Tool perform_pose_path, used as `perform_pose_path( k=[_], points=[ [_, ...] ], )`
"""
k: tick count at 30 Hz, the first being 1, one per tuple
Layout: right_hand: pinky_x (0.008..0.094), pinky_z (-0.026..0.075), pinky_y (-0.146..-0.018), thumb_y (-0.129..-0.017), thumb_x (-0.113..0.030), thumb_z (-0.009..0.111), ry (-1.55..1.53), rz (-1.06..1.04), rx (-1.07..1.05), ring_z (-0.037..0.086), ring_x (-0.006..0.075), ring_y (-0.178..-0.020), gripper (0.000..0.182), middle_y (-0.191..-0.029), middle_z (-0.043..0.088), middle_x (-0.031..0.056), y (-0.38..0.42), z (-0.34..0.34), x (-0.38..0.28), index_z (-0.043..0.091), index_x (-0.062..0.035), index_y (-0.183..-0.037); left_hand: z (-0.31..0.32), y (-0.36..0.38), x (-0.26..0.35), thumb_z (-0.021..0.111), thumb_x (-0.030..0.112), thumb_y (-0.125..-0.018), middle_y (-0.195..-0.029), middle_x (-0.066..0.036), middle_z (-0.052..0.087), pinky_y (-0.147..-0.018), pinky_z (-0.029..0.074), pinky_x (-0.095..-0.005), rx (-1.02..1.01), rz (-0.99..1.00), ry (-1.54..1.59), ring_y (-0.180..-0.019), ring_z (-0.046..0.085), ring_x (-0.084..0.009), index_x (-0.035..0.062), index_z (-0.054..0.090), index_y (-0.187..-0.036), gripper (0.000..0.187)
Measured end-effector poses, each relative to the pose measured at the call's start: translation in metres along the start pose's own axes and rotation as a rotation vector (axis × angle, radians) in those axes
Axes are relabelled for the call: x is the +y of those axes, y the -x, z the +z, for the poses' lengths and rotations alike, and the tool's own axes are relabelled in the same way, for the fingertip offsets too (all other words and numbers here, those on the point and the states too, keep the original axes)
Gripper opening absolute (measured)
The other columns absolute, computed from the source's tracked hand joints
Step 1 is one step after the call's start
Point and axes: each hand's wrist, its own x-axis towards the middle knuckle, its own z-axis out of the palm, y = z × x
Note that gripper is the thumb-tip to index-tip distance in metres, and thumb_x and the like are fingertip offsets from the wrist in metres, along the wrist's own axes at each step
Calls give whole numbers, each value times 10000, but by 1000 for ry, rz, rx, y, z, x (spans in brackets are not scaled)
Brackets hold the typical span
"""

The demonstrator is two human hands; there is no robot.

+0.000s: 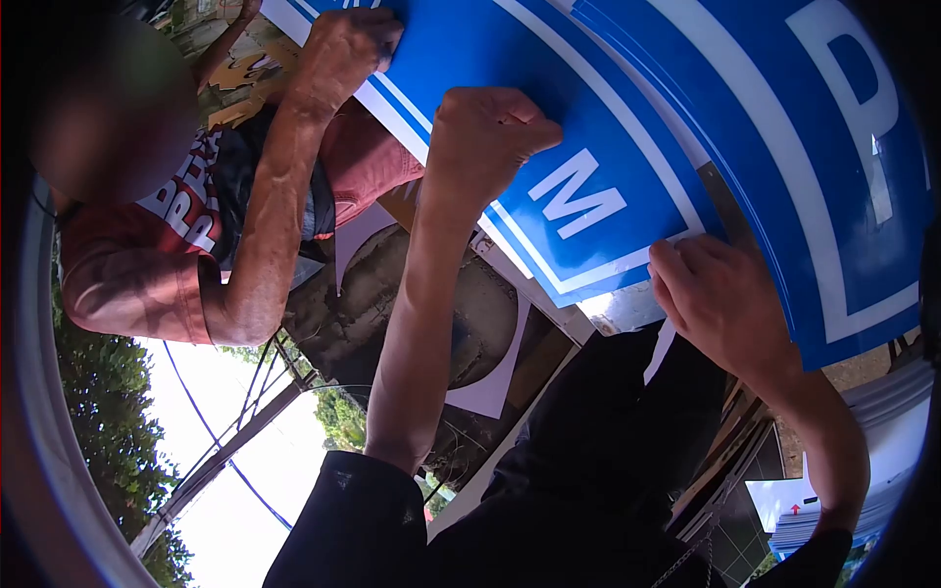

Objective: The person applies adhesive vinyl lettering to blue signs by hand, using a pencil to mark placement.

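A blue sign panel with a white border and a white letter M lies in front of me. My left hand is closed over its face above the M, fingers curled with thumb and fingertips together. Whatever it pinches is too small to make out. At the panel's near right corner my right hand is closed, fingers bent down against the white border. A narrow, pointed white strip hangs just below its fingertips.
Across the panel, a person in a red shirt rests a closed hand on its far edge. More blue sheets with a letter P overlap on the right. Stacked sheets lie lower right. A white cut-out sheet lies below the panel.
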Motion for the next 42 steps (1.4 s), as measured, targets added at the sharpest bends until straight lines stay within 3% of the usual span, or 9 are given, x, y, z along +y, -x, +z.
perform_pose_path(
  k=[10,16,22,36,39,42],
  points=[
    [332,601,-729,-900,-165,690,-56,51,-56,714,225,-763,176,-833,703,124,0,-3,-2,581,-63,-994,-8,1,-10,784,89,-800,-697,-53,687,-571,501,-217,-118,95,185,-598,626,-96,1,736,-821,102],
    [367,606,-747,-895,-171,696,-66,32,-2,719,244,-776,176,-858,709,136,-1,1,-3,583,-68,-983,-14,-5,-7,782,75,-798,-704,-41,691,-571,492,-207,-112,371,-102,-624,630,-79,5,742,-832,88],
    [413,607,-755,-896,-183,697,-70,22,-12,722,277,-773,184,-882,711,159,0,0,-1,585,-67,-985,-21,-19,-1,779,45,-791,-707,-32,690,-567,472,-204,-262,451,-168,-641,617,-67,2,738,-811,63],
    [441,605,-760,-900,-191,687,-144,29,47,726,295,-768,196,-897,715,171,0,10,0,606,-46,-1004,-17,-18,0,786,57,-760,-680,-30,664,-615,462,-221,-287,288,-115,-641,596,-76,11,730,-766,73],
    [370,593,-798,-883,-169,713,-100,17,39,720,246,-802,210,-858,716,154,0,8,-1,578,-41,-981,-15,-17,-1,782,55,-758,-672,-29,659,-605,456,-220,-263,280,-129,-638,595,-82,8,721,-745,78],
    [367,587,-815,-893,-188,701,-78,26,51,720,238,-815,204,-872,721,148,2,11,-1,579,-55,-988,-12,-14,-3,767,22,-757,-685,-32,661,-598,472,-220,-212,378,-161,-647,606,-86,3,713,-744,59]
  ],
)
